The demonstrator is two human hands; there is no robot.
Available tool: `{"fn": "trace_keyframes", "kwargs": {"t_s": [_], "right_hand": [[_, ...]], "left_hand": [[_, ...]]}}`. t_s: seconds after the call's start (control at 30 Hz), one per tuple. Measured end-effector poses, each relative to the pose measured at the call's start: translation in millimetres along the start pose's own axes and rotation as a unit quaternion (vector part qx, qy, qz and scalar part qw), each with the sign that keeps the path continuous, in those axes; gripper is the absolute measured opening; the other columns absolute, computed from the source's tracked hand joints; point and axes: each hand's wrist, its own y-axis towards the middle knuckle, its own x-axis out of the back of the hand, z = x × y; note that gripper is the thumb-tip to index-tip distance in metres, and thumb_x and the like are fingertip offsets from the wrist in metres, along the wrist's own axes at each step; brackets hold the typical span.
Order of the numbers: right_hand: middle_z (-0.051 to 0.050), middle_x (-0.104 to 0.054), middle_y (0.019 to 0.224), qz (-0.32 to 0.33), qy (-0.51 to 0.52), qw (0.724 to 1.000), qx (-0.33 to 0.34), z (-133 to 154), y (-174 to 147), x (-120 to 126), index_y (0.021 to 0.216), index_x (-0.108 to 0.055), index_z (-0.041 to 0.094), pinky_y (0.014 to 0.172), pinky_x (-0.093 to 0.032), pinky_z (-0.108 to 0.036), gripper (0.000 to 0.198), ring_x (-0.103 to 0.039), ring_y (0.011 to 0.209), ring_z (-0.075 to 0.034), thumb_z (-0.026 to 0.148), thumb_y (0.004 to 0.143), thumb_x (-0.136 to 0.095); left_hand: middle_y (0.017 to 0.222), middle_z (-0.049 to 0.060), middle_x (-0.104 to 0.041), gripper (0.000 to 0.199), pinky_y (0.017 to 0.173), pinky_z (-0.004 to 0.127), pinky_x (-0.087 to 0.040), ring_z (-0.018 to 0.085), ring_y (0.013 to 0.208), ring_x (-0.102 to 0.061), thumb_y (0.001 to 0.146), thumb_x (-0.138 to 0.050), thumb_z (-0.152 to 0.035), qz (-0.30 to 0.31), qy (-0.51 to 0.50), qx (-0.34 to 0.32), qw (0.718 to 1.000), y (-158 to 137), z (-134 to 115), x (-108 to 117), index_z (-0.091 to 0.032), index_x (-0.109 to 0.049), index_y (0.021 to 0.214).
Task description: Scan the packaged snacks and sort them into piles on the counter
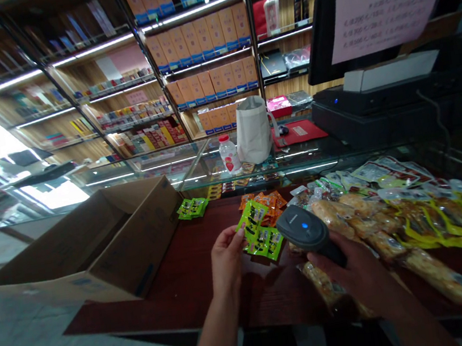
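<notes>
Between thumb and fingers, my left hand (227, 256) pinches a green snack packet (254, 214) by its left edge. More green packets (269, 242) lie just under it, and I cannot tell whether they hang together. My right hand (351, 265) is wrapped round the handle of a dark barcode scanner (305, 228) with a lit blue light. The scanner's head points left, close beside the green packets. Behind them lie orange packets (275, 200). Below the scanner, bagged pastries (321, 283) rest on the dark red table.
An open cardboard box (154, 238) stands left, with other green packets (193, 207) by its corner. Yellow-edged snack bags (443, 217) cover the right side. Behind are a glass counter, a plastic bottle (229, 155), a white bag (253, 130) and a monitor (319, 40).
</notes>
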Motion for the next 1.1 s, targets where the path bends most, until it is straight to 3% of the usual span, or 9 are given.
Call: {"fn": "trace_keyframes", "kwargs": {"t_s": [0.27, 0.67, 0.83, 1.0, 1.1], "right_hand": [[-0.009, -0.08, 0.101, 0.01, 0.016, 1.0, 0.016, 9.9, -5.2, -3.5, 0.105, -0.073, 0.02, 0.083, -0.052, -0.039, 0.04, -0.072, 0.094, -0.03, 0.053, 0.086, -0.062], [-0.011, -0.079, 0.11, 0.023, -0.016, 0.999, 0.021, 4.2, -4.3, -9.8, 0.113, -0.073, 0.019, 0.09, -0.051, -0.043, 0.046, -0.071, 0.103, -0.033, 0.056, 0.088, -0.058], [-0.012, -0.079, 0.11, 0.017, -0.027, 0.999, 0.015, 2.2, -2.0, -13.0, 0.111, -0.073, 0.02, 0.092, -0.05, -0.045, 0.046, -0.071, 0.104, -0.034, 0.056, 0.088, -0.057], [-0.012, -0.08, 0.108, 0.03, -0.028, 0.999, -0.002, -3.7, 0.7, -11.9, 0.112, -0.072, 0.02, 0.09, -0.052, -0.046, 0.049, -0.072, 0.101, -0.034, 0.059, 0.088, -0.056], [-0.012, -0.079, 0.112, 0.041, -0.031, 0.999, -0.003, -6.9, 3.1, -7.6, 0.11, -0.072, 0.02, 0.086, -0.054, -0.043, 0.048, -0.072, 0.104, -0.034, 0.06, 0.087, -0.057]], "left_hand": [[0.078, 0.002, -0.072, 0.034, 0.061, 0.022, -0.047, 0.01, 0.062, -0.059, 0.059, -0.092, -0.036, -0.015, 0.053, -0.061, 0.997, 2.2, 1.5, 4.2, -0.016, -0.076, 0.081], [0.071, 0.001, -0.07, 0.034, 0.059, 0.021, -0.046, 0.009, 0.06, -0.057, 0.06, -0.09, -0.037, -0.023, 0.065, -0.066, 0.995, 2.9, -1.7, 2.0, -0.015, -0.077, 0.082], [0.079, 0.004, -0.074, 0.035, 0.062, 0.02, -0.047, 0.009, 0.064, -0.06, 0.059, -0.091, -0.035, -0.023, 0.063, -0.067, 0.995, 7.5, 2.3, 5.3, -0.014, -0.078, 0.083], [0.081, 0.005, -0.075, 0.036, 0.059, 0.02, -0.047, 0.01, 0.064, -0.062, 0.054, -0.092, -0.03, -0.05, 0.039, -0.032, 0.997, 36.9, 8.8, 22.0, -0.012, -0.077, 0.081], [0.079, 0.006, -0.074, 0.03, 0.057, 0.021, -0.049, 0.011, 0.062, -0.064, 0.055, -0.091, -0.019, -0.125, 0.016, 0.007, 0.992, 75.3, -1.1, 43.1, -0.01, -0.074, 0.078]]}}
